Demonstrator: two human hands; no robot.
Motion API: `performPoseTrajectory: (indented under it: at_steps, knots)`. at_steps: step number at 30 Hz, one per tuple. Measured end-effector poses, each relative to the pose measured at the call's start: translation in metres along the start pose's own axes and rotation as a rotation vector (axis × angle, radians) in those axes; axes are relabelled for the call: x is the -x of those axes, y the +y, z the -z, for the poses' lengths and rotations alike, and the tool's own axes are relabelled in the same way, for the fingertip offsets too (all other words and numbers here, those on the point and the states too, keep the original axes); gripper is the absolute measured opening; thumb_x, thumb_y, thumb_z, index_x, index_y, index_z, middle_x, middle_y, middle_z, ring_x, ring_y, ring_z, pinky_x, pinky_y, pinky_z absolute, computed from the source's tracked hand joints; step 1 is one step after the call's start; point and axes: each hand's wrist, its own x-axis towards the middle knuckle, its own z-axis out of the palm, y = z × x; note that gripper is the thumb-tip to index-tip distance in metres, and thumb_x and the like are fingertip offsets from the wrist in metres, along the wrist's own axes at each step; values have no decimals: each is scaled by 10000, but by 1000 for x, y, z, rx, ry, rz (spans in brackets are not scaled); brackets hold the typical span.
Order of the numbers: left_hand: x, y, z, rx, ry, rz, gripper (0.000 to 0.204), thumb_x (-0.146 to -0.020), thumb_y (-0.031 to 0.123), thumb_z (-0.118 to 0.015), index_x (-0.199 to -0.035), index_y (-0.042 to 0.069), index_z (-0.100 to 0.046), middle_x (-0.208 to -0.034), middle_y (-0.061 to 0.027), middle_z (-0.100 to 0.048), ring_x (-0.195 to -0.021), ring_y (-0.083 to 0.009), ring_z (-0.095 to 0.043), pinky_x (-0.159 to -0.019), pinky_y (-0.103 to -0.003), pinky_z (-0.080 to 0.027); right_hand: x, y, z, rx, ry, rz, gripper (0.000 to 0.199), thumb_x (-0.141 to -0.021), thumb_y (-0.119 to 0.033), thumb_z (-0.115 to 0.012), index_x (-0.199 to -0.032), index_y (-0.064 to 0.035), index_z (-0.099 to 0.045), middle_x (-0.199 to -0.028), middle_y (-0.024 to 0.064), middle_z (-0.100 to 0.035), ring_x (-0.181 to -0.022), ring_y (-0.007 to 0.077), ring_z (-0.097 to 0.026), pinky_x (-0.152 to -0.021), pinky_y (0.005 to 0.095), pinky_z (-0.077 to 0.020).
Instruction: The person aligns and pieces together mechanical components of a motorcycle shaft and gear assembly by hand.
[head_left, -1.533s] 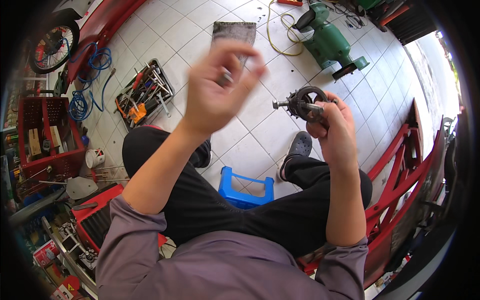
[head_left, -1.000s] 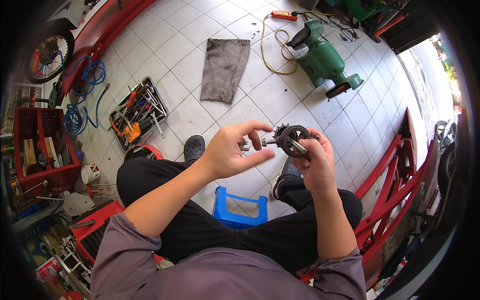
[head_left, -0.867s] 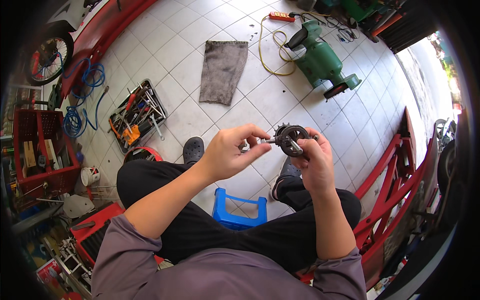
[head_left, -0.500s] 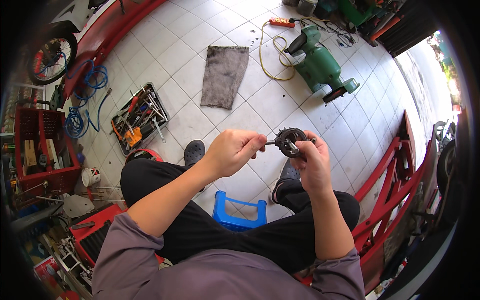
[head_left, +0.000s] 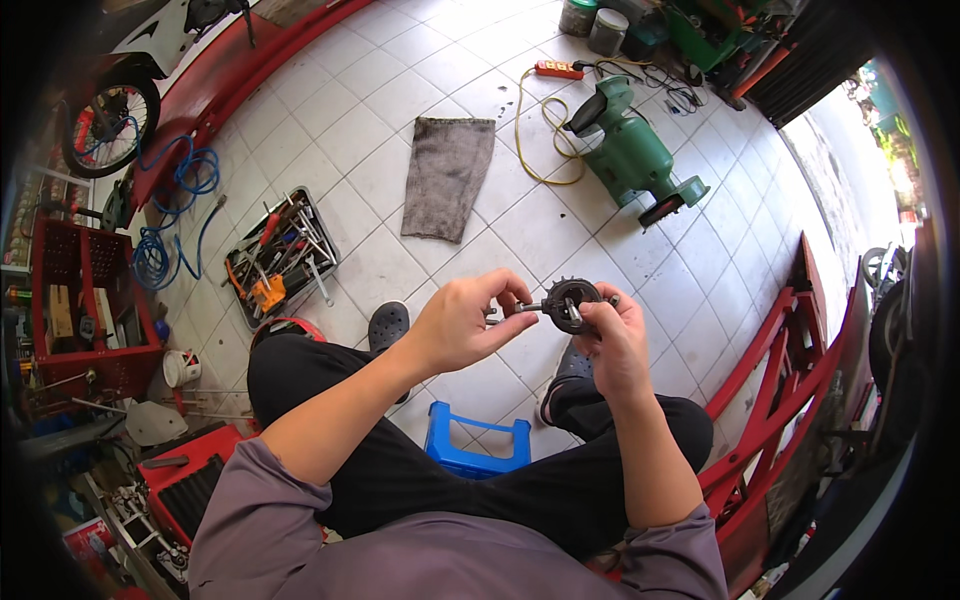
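Observation:
My right hand point(head_left: 620, 345) grips a dark round metal part with a toothed rim point(head_left: 572, 306), its thumb pressed on the near face. A thin metal shaft point(head_left: 532, 307) sticks out of the part toward the left. My left hand point(head_left: 465, 320) is curled around the shaft's free end, thumb below and fingers above. A small bright metal end point(head_left: 491, 316) shows inside the left hand's curl; I cannot tell whether it belongs to the shaft. Both hands are above the tiled floor, in front of my knees.
A blue plastic stool point(head_left: 478, 462) stands between my legs. A tool tray point(head_left: 335, 240) full of hand tools lies to the left, a grey cloth point(head_left: 448, 180) ahead. Farther right sits a green bench grinder point(head_left: 640, 155) with a yellow cord. Red metal frames point(head_left: 760, 400) stand at the right.
The left hand's fingers have loosened and spread, and more of the shaft shows. The toothed part has shifted slightly left and down. The view has tilted up a little.

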Motion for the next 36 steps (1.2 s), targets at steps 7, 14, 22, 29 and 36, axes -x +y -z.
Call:
performPoseTrajectory:
  at_steps: [7,14,22,29,36]
  knots:
    - [-1,3,1,-100,54,-113,197,-865,234,-670,-919,46,-646,-754,-56,-654,-587,-161,-579,-573,-277,-455,1,2,-4,6,3,-10,21,-840,-58,-583,-842,-39,-572,-664,-22,-522,-485,16,-357,-426,197,-262]
    - [-1,-8,2,-160,-85,-49,203,-847,228,-688,-946,57,-646,-792,-60,-667,-700,-168,-642,-608,-282,-480,2,3,-1,45,-32,-2,23,-837,-61,-584,-845,-41,-577,-651,-36,-498,-479,7,-326,-420,190,-232]
    - [0,-10,2,-168,10,-113,151,-855,180,-681,-912,45,-646,-766,-67,-666,-687,-165,-643,-610,-278,-485,1,4,-3,43,-33,-6,22,-835,-60,-584,-832,-39,-578,-636,-44,-483,-474,6,-320,-418,195,-226]
    - [1,5,-1,-110,61,-152,163,-824,172,-714,-901,40,-657,-770,-82,-662,-657,-187,-629,-594,-294,-481,2,3,-3,47,-34,5,30,-830,-64,-583,-815,-43,-569,-632,-41,-486,-474,9,-325,-419,195,-232]
    - [1,-2,-2,-176,-1,-138,294,-768,191,-764,-1004,77,-630,-782,-34,-663,-673,-172,-626,-596,-301,-481,1,6,0,56,-33,3,33,-832,-69,-579,-819,-40,-568,-632,-41,-485,-471,7,-321,-416,194,-227]
